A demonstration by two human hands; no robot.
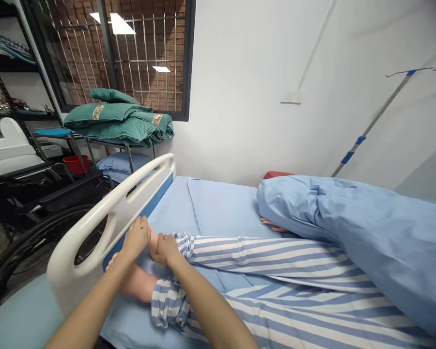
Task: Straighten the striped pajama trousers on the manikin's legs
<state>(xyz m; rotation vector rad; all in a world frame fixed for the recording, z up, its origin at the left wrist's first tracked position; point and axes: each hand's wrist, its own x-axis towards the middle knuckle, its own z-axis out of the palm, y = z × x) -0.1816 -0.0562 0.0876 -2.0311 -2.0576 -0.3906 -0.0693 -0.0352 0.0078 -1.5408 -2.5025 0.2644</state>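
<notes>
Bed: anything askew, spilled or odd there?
Mildly: the blue quilt is bunched at the picture's right rather than spread flat, leaving much of the striped trousers uncovered. No spill or damage shows.

Far foot (153, 242) — partly hidden.
</notes>
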